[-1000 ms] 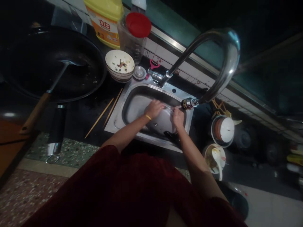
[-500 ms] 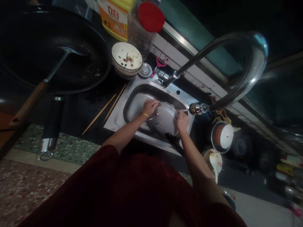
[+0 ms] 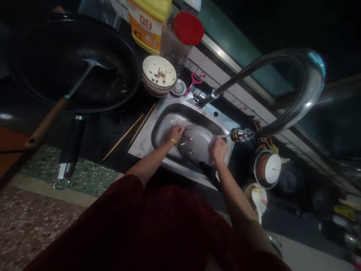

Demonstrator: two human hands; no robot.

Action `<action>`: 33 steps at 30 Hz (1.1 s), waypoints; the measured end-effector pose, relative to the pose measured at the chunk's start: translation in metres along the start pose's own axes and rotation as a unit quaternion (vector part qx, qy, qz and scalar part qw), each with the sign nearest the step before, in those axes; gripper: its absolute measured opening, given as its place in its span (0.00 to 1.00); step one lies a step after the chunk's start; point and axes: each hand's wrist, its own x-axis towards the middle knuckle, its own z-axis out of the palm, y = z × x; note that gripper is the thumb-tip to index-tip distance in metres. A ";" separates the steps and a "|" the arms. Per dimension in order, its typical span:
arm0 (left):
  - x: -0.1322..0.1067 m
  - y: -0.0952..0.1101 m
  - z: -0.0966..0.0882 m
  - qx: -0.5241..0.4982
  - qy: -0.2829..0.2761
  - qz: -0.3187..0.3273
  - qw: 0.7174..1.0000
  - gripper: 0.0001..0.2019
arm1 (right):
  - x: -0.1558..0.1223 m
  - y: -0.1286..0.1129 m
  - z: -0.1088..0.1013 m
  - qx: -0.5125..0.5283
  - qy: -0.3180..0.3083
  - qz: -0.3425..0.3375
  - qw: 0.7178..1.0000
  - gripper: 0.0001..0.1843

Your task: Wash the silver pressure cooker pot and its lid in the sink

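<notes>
A large round pot lid (image 3: 199,145) is tilted in the steel sink (image 3: 180,102), with small fittings showing on its surface and a dark part at its lower edge. My left hand (image 3: 176,133), a yellow band at its wrist, is closed on the lid's left rim. On the opposite side my right hand (image 3: 219,149) grips the right rim, its fingers partly hidden. A thin stream of water runs from the faucet head (image 3: 238,134) and reaches the lid beside my right hand.
To the left sit a black wok (image 3: 113,99) with a spatula (image 3: 80,79), chopsticks (image 3: 124,136) and stacked bowls (image 3: 159,75) holding food scraps. Behind stand a yellow detergent jug (image 3: 148,28) and a red-lidded jar (image 3: 188,29). More bowls (image 3: 272,168) and a white spoon (image 3: 256,201) lie right.
My left hand has shifted slightly along the lid's rim, uncovering more of its surface. My right hand stays at the right rim. The whole view has moved a little.
</notes>
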 end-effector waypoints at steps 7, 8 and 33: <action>-0.017 0.059 0.013 -0.037 0.011 0.170 0.985 0.12 | -0.003 -0.007 0.002 -0.002 -0.003 -0.011 1.000 0.34; -0.017 0.065 0.016 -0.048 0.013 0.178 0.983 0.11 | -0.002 -0.006 0.003 0.002 -0.006 -0.012 1.000 0.34; -0.003 -0.037 0.018 -0.186 0.021 -0.255 0.949 0.08 | -0.003 -0.001 0.002 -0.006 0.008 0.005 1.000 0.37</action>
